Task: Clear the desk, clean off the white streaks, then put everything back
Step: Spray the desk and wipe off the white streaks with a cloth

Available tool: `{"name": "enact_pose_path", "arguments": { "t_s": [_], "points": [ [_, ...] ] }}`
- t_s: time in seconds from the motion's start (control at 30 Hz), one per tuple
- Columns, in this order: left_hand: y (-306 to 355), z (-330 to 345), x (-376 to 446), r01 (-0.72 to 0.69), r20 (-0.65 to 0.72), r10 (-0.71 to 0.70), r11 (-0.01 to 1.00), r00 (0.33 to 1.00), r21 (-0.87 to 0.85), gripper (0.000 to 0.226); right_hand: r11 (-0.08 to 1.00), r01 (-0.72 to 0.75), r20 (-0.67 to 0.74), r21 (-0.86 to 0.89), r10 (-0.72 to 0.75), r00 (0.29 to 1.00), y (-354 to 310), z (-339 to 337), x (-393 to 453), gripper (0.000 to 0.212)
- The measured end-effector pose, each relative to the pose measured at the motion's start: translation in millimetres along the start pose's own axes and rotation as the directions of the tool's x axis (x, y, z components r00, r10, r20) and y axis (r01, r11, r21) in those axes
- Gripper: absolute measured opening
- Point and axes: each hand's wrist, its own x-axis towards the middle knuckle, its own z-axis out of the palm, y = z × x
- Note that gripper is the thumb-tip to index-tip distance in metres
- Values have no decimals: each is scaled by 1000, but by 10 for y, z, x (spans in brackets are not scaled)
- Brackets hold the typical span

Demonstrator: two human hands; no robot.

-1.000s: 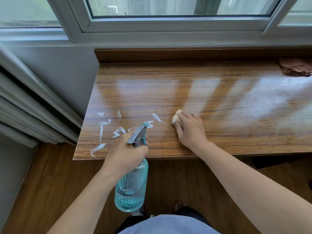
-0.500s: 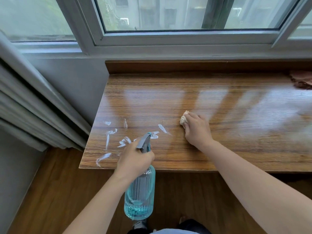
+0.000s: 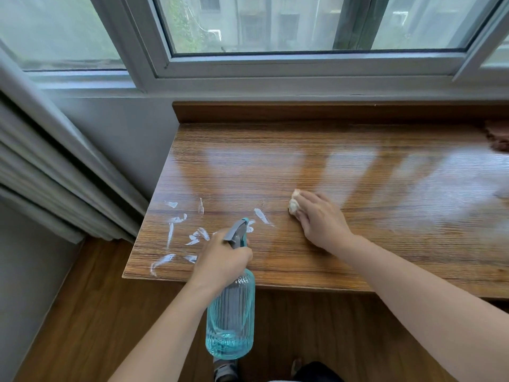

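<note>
Your left hand point(image 3: 220, 257) grips the ribbed turquoise glass spray bottle point(image 3: 230, 315); your right hand point(image 3: 321, 219) presses a small cream wad point(image 3: 293, 204) onto the glossy wooden desk point(image 3: 358, 172). Cleaning step: next, wipe leftward across the white streaks point(image 3: 176, 232). A brown cloth point(image 3: 498, 139) is cut off at right.

Home room, likely a bedroom or study. Wood-grain table point(image 3: 344, 166) built in under a sliding window point(image 3: 303, 37), grey curtain point(image 3: 55, 175) bunched at the left, wood laminate floor point(image 3: 91, 312), and apartment blocks visible through the glass.
</note>
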Motion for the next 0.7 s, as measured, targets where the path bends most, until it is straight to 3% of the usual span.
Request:
{"name": "enact_pose_path", "arguments": {
  "t_s": [0.17,0.5,0.6,0.7],
  "points": [
    [21,103,-101,-23,-24,25,997,999,79,16,998,-51,0,24,51,999,3,48,231,28],
    [38,251,-362,22,-93,-18,999,995,46,4,989,138,59,51,-141,988,177,-57,-373,44],
    [12,209,-389,0,-108,-4,999,994,-34,2,985,138,95,101,-148,984,248,-85,-314,39],
    [35,114,-394,-59,-121,51,996,991,-62,9,982,99,77,159,-112,991,247,-33,158,15]
  ]
}}
